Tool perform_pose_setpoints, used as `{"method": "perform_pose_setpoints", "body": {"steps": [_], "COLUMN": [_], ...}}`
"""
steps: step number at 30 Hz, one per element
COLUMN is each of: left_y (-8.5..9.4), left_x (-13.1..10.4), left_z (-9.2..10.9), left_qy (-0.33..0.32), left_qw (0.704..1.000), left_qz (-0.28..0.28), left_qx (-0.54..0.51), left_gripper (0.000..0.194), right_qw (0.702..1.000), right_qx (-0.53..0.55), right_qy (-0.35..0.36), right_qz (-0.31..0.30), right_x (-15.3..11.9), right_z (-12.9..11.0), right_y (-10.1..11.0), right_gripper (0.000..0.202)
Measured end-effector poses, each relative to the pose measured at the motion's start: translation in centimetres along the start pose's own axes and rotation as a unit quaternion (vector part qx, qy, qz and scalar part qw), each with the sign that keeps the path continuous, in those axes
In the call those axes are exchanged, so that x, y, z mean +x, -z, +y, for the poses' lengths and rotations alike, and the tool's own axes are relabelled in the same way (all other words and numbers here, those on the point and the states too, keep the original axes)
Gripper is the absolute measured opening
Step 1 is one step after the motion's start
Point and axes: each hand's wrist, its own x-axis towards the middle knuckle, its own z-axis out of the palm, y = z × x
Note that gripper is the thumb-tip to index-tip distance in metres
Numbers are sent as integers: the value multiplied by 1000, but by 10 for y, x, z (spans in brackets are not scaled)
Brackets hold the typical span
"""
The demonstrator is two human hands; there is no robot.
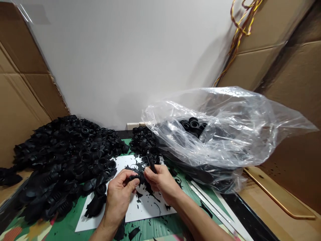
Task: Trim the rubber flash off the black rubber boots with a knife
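Note:
My left hand [119,194] is closed, thumb and fingers pinching a small black rubber part [135,177] above a white sheet [150,212]. My right hand [160,182] is closed around a slim, dark, stick-like tool [151,162] that points up and away from me. Its working end is hidden by the fingers, close to the rubber part. Black scraps and thin shavings [140,201] lie scattered on the sheet under both hands.
A large heap of black ribbed rubber parts [75,157] stands at the left. At the right, a clear plastic bag [233,144] holds more round black parts [193,123]. A gold phone [278,192] lies on cardboard. Two pale strips [213,206] rest nearby. Cardboard walls [293,83] flank the bench.

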Motion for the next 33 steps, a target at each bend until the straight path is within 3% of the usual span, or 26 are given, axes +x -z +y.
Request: {"method": "perform_pose_setpoints", "body": {"steps": [4,9,13,18,23,33], "left_y": [-1,-2,-2,0,3,3], "left_x": [1,-2,-3,-3,-4,-5], "left_z": [-2,0,2,-1,-6,-7], "left_qy": [20,59,54,1,-45,-61], "left_qw": [1000,998,998,1000,997,994], "left_qz": [8,13,8,0,-13,-25], "left_qx": [0,-10,-9,22,64,81], "left_gripper": [8,13,12,9,5,4], "right_qw": [982,944,960,969,963,966], "right_qx": [-57,-132,-74,-58,-82,-87], "right_qy": [160,289,265,240,255,241], "right_qz": [84,91,60,13,7,12], "right_x": [-4,-12,-12,-13,-15,-16], "right_z": [-10,-19,-16,-13,-11,-10], "right_y": [9,17,15,10,8,5], "right_gripper": [34,38,42,41,33,30]}}
